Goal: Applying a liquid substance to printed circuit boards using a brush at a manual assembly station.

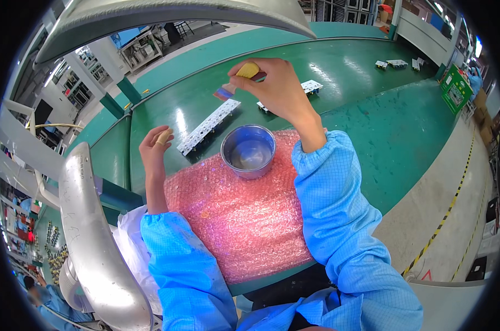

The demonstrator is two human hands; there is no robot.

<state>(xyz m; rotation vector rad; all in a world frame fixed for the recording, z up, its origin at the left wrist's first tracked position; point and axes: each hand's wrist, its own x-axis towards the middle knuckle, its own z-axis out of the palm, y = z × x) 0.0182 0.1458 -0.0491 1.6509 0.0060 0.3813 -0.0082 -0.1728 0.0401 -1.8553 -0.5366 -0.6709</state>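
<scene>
My right hand (274, 88) is raised over the far side of the bench, closed around a flat brush (247, 70) with a yellowish handle. Its bristles (225, 92) hang to the left, above the end of a long white board strip (210, 127) dotted with small parts. Left of that strip, my left hand (155, 144) is held up with its fingers loosely bent and pale covers on the fingertips; I see nothing in it. Between my arms a round metal bowl (249, 151) with a little liquid stands on pink bubble wrap (239, 220).
More white boards (311, 86) lie behind my right hand and at the far right (396, 63). A silver lamp-like housing (98, 237) stands close on the left, and a pale hood (178, 25) hangs overhead. A green sign (456, 88) stands beyond the green bench (382, 143).
</scene>
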